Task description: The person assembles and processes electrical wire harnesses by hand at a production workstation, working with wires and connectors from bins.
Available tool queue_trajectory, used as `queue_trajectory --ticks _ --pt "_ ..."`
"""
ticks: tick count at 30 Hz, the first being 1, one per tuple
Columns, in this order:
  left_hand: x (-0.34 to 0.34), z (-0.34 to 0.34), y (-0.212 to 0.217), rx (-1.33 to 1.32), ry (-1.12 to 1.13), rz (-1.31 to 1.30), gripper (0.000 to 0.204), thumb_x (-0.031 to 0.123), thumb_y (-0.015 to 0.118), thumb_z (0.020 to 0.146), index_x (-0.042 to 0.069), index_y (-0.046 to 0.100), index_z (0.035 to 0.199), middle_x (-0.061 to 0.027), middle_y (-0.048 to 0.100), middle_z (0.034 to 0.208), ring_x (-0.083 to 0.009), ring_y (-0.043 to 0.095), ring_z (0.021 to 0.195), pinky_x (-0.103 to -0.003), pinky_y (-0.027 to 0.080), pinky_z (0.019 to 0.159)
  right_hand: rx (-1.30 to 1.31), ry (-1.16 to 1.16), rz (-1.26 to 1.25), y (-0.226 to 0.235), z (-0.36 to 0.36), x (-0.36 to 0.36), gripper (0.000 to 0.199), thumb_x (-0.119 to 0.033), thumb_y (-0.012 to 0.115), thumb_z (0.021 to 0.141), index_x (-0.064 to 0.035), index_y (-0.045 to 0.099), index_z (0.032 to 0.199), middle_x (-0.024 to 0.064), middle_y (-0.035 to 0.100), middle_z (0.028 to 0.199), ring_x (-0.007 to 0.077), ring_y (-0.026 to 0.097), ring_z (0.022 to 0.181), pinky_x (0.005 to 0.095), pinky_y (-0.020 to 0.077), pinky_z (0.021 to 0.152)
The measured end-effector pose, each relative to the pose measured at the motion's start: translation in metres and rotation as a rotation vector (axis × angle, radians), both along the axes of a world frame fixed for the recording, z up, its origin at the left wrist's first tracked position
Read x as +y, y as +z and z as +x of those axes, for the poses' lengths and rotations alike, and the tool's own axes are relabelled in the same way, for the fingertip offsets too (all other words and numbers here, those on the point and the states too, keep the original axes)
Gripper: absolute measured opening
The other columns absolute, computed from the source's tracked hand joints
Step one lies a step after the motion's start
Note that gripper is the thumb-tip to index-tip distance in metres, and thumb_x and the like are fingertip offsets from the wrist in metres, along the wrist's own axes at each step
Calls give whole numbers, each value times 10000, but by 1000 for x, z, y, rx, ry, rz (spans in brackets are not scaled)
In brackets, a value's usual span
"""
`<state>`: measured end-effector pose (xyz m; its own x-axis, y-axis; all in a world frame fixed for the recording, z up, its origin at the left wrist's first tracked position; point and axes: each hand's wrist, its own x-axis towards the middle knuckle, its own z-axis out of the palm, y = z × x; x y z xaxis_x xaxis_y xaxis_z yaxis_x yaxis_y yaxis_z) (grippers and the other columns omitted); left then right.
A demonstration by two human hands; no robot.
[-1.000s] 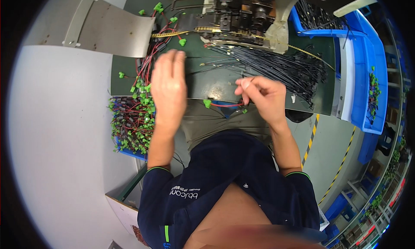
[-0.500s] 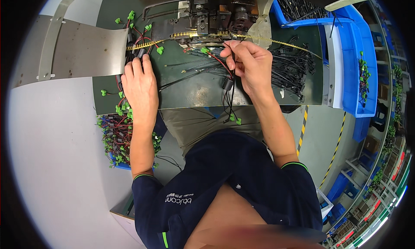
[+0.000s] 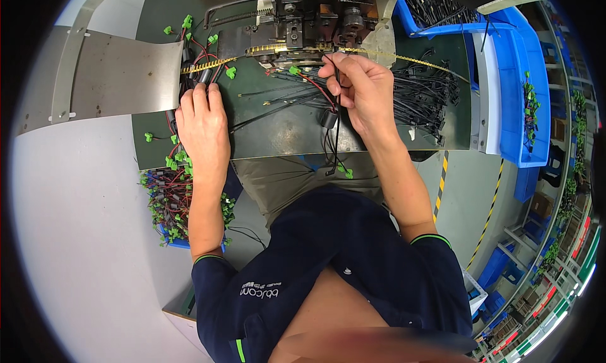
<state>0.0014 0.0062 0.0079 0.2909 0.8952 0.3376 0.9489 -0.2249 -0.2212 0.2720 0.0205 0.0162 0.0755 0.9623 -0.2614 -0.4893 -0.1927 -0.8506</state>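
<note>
My right hand [image 3: 363, 88] has moved from the worktop's [image 3: 284, 136] front edge to the machine [image 3: 315, 19], pinching a harness [image 3: 329, 119] that dangles past that edge; snagging could pull it askew. My left hand [image 3: 205, 120], slightly bent, meets other harnesses [image 3: 205, 76] near the left edge; I can't tell its grip.

And there's the machine [image 3: 315, 22] towards the bench's [image 3: 274, 131] far edge, loose wires [image 3: 426, 88] spreading out to its right edge! Left hand [image 3: 203, 120] at cables [image 3: 205, 76] by the left edge; right hand [image 3: 365, 88] before the machine, a harness [image 3: 329, 119] trailing past the near edge. Below the near-left corner, a heap of harnesses [image 3: 172, 199] in a bin [image 3: 179, 243]; beyond the right edge, a tray [image 3: 512, 124].
</note>
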Motion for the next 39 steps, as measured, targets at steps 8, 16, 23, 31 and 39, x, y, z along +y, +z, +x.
queue_trajectory --ticks 8,16,23,31,39 --pt "-2 -2 3 -26 0 2 386 8 660 856 -12 663 1241 -144 631 1180 -305 638 1056 -389 532 851 6 -4 -3 0 -1 0 186 -120 679 1019 50 752 1013 101 753 868 74 569 627 188 289 439" --pt "-18 -3 33 -178 -19 -92 322 -40 649 891 -39 689 1211 -154 621 1108 -344 643 963 -452 553 821 -13 39 -9 2 2 -2 228 -159 693 1034 65 733 1044 94 742 871 83 580 639 193 320 455" --pt "-38 -31 86 -665 51 -315 233 31 675 1003 -15 720 1227 -117 572 920 -236 565 749 -333 484 711 -41 238 -31 35 47 -61 231 -145 664 1063 72 723 1011 97 702 781 63 515 519 206 360 456" --pt "-113 -74 133 -985 -20 -260 81 -56 598 1021 -97 668 1014 -82 638 910 -136 526 749 -263 385 658 -509 -86 109 120 176 -160 204 -104 621 1071 72 693 996 79 668 760 67 516 505 211 354 432" --pt "-139 -42 81 -1611 -256 -575 312 221 668 1058 -33 569 906 -119 589 857 -99 478 581 -222 318 447 -1466 -547 345 275 333 -169 302 -203 711 1038 38 727 1219 63 735 910 64 606 721 202 454 636"
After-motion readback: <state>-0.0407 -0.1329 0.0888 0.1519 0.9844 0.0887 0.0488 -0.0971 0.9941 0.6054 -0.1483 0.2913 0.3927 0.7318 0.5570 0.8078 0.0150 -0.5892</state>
